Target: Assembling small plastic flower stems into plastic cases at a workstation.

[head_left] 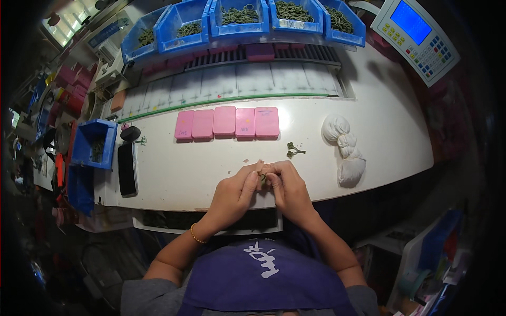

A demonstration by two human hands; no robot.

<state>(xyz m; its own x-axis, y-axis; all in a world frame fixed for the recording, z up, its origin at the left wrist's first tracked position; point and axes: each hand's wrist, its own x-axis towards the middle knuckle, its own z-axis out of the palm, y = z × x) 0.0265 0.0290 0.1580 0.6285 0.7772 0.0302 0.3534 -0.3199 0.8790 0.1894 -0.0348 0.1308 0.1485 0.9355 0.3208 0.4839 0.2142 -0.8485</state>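
Angling inward, both forearms spanned the table's (305, 118) front edge, the left hand (233, 188) and the right hand (289, 190) meeting near the middle of that edge, fingers curled and thumbs uppermost. Toward the back edge I had a stretch of tabletop, then five pink blocks (224, 122) in a row; a forked sprig (295, 151) lay just beyond the right hand. A knotted white cloth (348, 152) bounded my room toward the right edge, a phone (127, 169) toward the left, and a tray (153, 229) sat below the front edge. Both hands were closed, pinching a small green piece (263, 178) between their fingertips, just inside the front edge; I could not tell its full shape behind them.
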